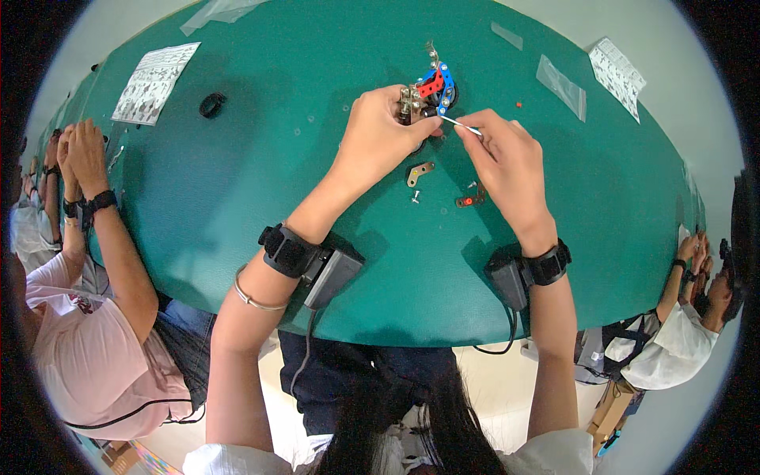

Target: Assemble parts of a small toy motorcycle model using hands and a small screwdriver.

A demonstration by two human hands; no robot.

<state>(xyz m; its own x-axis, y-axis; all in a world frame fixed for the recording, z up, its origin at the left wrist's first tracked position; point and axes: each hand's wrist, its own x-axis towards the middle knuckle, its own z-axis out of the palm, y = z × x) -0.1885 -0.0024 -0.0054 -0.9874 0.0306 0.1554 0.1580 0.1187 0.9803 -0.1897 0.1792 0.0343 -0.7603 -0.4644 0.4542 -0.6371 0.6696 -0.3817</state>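
My left hand is closed around a small construction-set model of red and blue perforated strips, metal brackets and screws, with a black wheel partly hidden behind the strips. In my right hand a thin silvery tool is pinched between thumb and fingers. Its tip meets the lower end of the blue strip; the tip's shape is too small to tell. Below the model lie a bent metal strip, a screw and a dark strip with a red piece.
On the green table a black tyre and a printed sheet lie to the left. Plastic bags, a tiny red part and another sheet are right. People sit at both sides, one person's hands at far left.
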